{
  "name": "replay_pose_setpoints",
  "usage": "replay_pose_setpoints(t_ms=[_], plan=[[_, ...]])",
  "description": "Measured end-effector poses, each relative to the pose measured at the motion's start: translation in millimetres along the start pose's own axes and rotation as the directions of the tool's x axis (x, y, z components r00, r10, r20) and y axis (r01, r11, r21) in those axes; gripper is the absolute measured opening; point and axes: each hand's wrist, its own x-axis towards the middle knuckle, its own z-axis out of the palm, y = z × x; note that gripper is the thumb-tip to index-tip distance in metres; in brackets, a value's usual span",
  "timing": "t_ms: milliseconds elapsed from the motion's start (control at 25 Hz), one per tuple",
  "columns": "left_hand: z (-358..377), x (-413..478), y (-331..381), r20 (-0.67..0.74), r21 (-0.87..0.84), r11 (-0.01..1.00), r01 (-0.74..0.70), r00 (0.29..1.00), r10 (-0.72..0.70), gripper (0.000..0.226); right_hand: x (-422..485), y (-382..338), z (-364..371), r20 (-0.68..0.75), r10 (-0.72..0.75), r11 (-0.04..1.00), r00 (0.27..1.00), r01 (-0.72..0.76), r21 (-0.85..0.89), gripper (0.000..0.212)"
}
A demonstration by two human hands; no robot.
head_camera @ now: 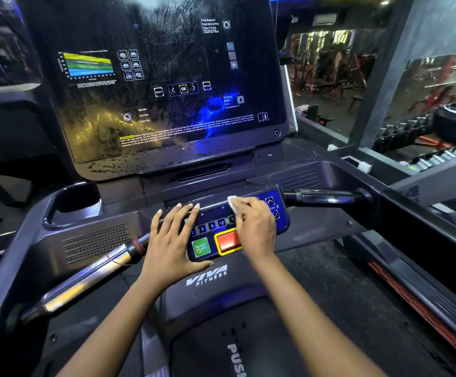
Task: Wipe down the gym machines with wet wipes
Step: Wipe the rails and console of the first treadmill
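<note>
though largely under right hand (pixel 254 227), wet wipe (pixel 232 203)

The treadmill console (pixel 44 248) carries everything here. Its dark keypad (pixel 213 210) sits in the middle, with a green button (pixel 201 247) and a red button (pixel 226 240) side by side at its near edge. The left hand (pixel 171 240) lies flat on the keypad's left end, fingers straight. The right hand (pixel 254 227) rests on the right part, fingers bent over a white wipe (pixel 232 204) pressed to the keypad's far edge. A cup holder (pixel 77 200) is sunk into the console's left corner.
</note>
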Motion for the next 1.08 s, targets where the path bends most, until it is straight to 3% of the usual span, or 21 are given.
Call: replay_pose_setpoints(t_ms=[160, 280, 440, 520, 680, 840, 920, 1000, 1080], plan=[[0.4, 0.1, -0.9, -0.011, -0.056, 0.998, -0.007, 1.000, 0.006, 0.105, -40.5, -37.6, 11.5, 0.138, -0.253, 0.967, 0.957, 0.245, 0.074, 0.025], [-2.2, -0.2, -4.2, 0.026, -0.074, 0.997, -0.022, 0.999, 0.024, 0.107, -49.8, -29.4, -0.3, 0.216, -0.348, 0.934, 0.912, 0.318, 0.165, 0.026], [-5.1, -0.6, -3.0, 0.083, -0.043, 0.999, -0.002, 0.997, 0.006, 0.117, -39.6, 11.8, -28.7, 0.113, -0.063, 0.997, 0.992, 0.058, 0.047, 0.015], [-4.7, -0.1, -1.9, 0.081, -0.041, 0.999, 0.000, 0.997, 0.003, 0.117, -39.5, 16.5, -30.8, 0.105, 0.015, 0.998, 0.994, -0.009, -0.057, 0.019], [-3.7, -0.7, -1.7, 0.059, -0.032, 0.999, -0.004, 0.998, 0.006, 0.115, -52.2, 2.7, -27.3, 0.160, -0.050, 0.975, 0.986, 0.083, -0.204, 0.046], [-2.6, -0.4, -1.6, 0.041, -0.036, 0.999, -0.008, 0.999, 0.010, 0.110, -63.9, -21.1, -21.3, 0.235, -0.155, 0.972, 0.960, 0.191, -0.138, 0.042], [-2.3, -0.4, -2.7, 0.037, -0.049, 0.999, -0.012, 0.999, 0.014, 0.106, -78.0, -34.4, -15.0, 0.278, -0.228, 0.969, 0.933, 0.245, -0.026, 0.034], [-2.1, -0.7, -3.4, 0.036, -0.056, 0.998, -0.016, 0.999, 0.018, 0.106, -76.2, -29.0, -19.7, 0.243, -0.239, 0.970, 0.940, 0.219, 0.109, 0.029], [-2.5, -0.3, -3.7, 0.037, -0.042, 0.999, -0.013, 0.999, 0.015, 0.112, -57.3, -8.4, -28.1, 0.171, -0.115, 0.990, 0.979, 0.099, 0.099, 0.028]])
